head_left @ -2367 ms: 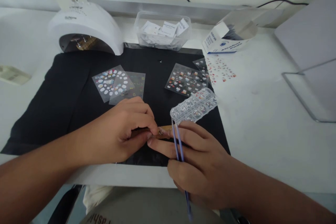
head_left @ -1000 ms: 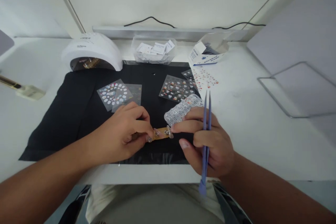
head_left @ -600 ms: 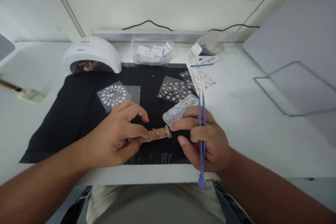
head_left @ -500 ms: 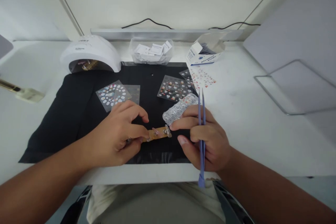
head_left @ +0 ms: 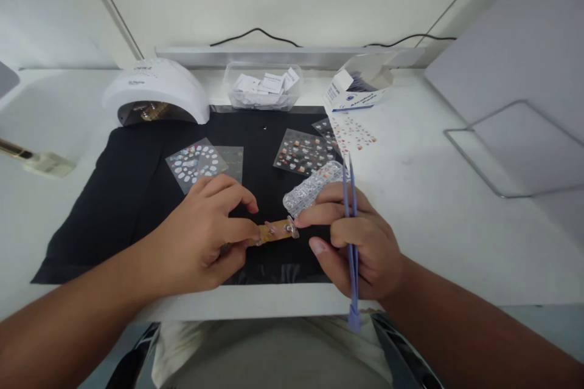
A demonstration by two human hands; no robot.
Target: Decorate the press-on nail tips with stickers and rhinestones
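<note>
My left hand (head_left: 207,234) pinches the left end of a wooden strip (head_left: 277,231) between thumb and fingers. On the strip stand small metal mounts with clear and pinkish nail tips (head_left: 292,228); its left part is hidden by my fingers. My right hand (head_left: 358,237) holds lilac tweezers (head_left: 350,219) across its curled fingers, their points aimed away from me. Its index fingertip touches or nearly touches the nail tip at the strip's right end. Just beyond that hand lies a clear compartment case (head_left: 310,187) of small shiny pieces, partly covered by the fingers.
On the black mat (head_left: 141,176) lie nail sticker sheets (head_left: 194,164) and orange-and-white ones (head_left: 301,152). Behind stand a white nail lamp (head_left: 157,88), a clear tub (head_left: 263,97) of packets and an alcohol pad box (head_left: 356,94). A bottle (head_left: 50,164) is at left, a wire stand (head_left: 488,185) at right.
The tweezers have tilted slightly in my right hand, points a little left and handle end a little right. Both hands otherwise stay in place, and the strip has hardly moved.
</note>
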